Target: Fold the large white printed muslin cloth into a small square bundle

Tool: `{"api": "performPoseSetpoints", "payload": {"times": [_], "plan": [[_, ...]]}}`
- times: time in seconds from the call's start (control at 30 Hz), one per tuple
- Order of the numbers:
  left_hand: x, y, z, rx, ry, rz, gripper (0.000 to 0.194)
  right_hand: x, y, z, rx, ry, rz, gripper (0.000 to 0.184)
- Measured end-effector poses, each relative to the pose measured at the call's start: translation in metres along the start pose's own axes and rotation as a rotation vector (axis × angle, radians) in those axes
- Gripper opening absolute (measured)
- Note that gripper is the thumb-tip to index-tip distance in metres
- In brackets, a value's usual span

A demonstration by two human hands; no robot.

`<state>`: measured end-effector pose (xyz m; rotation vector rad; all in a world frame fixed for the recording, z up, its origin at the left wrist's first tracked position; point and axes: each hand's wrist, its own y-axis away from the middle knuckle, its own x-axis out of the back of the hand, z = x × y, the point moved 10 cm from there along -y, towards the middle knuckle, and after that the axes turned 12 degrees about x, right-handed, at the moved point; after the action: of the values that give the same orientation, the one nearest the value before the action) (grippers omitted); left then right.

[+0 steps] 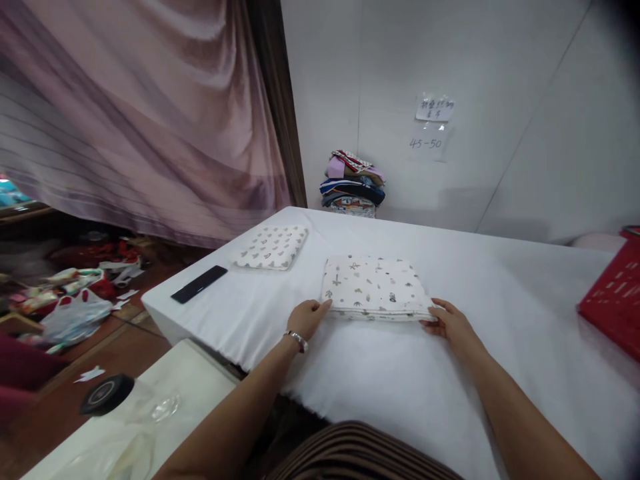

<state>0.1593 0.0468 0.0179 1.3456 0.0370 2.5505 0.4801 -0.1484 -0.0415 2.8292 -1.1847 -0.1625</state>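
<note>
A folded white cloth [373, 285] with small grey and brown prints lies flat on the white-covered table in front of me. My left hand [309, 319], with a bracelet at the wrist, pinches its near left corner. At the near right corner, my right hand [453, 325] has its thumb on top and fingers underneath, closed on the layered edge. Farther left rests a second folded cloth [274, 247], white with grey cloud-like prints, and neither hand touches it.
A black phone-like slab [199, 285] lies by the left edge of the table [500, 280]. To the right stands a red basket [613, 293]. Stacked folded fabrics [353, 183] sit against the wall. A lower white surface [190, 380] at left holds a black round object [107, 395].
</note>
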Motion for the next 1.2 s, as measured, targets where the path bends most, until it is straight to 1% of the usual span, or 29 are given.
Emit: {"api": "performPoseSetpoints", "payload": {"times": [0.1,0.2,0.37,0.57,0.63,0.67,0.7,0.77,0.8,0.83,0.87,0.93,1.0,1.07,1.13,1.2], "plan": [[-0.008,-0.009,0.003,0.066,0.001,-0.041,0.043,-0.001,0.002,-0.003,0.007,0.004,0.008,0.046],[-0.008,-0.017,0.001,0.099,0.021,-0.048,0.038,-0.002,0.004,-0.008,0.034,0.050,0.011,0.046],[-0.011,-0.020,-0.003,0.077,-0.103,-0.065,0.036,-0.004,0.006,-0.015,0.072,0.169,0.005,0.050],[-0.012,-0.016,-0.007,0.086,-0.163,-0.068,0.037,-0.007,0.006,-0.016,0.110,0.280,-0.062,0.055],[-0.006,-0.014,-0.002,0.060,-0.171,-0.021,0.035,-0.005,0.005,-0.016,0.133,0.352,-0.066,0.056],[-0.001,-0.011,0.004,0.010,-0.170,0.037,0.034,-0.004,0.005,-0.017,0.148,0.394,-0.064,0.056],[0.006,-0.008,0.015,-0.069,-0.166,0.114,0.034,-0.003,0.005,-0.018,0.168,0.438,-0.060,0.055],[0.017,0.007,0.042,-0.297,-0.154,0.269,0.040,-0.003,0.006,-0.024,0.216,0.528,-0.047,0.052],[0.017,0.015,0.056,-0.420,-0.154,0.318,0.041,-0.003,0.007,-0.027,0.236,0.575,-0.043,0.051],[0.013,0.023,0.067,-0.535,-0.165,0.340,0.042,-0.003,0.008,-0.029,0.250,0.621,-0.039,0.050],[0.006,0.029,0.076,-0.630,-0.193,0.335,0.042,-0.004,0.009,-0.032,0.261,0.666,-0.035,0.050],[-0.016,0.035,0.087,-0.761,-0.291,0.283,0.045,-0.005,0.012,-0.036,0.275,0.763,-0.039,0.050],[-0.038,0.034,0.087,-0.817,-0.402,0.229,0.052,-0.008,0.014,-0.038,0.289,0.872,-0.061,0.051],[-0.051,0.030,0.082,-0.822,-0.469,0.210,0.058,-0.012,0.015,-0.042,0.331,0.983,-0.078,0.052],[-0.056,0.027,0.078,-0.822,-0.493,0.216,0.062,-0.020,0.018,-0.055,0.451,1.083,-0.065,0.053],[-0.056,0.027,0.076,-0.833,-0.496,0.235,0.063,-0.038,0.023,-0.076,0.643,1.149,-0.049,0.054]]}}
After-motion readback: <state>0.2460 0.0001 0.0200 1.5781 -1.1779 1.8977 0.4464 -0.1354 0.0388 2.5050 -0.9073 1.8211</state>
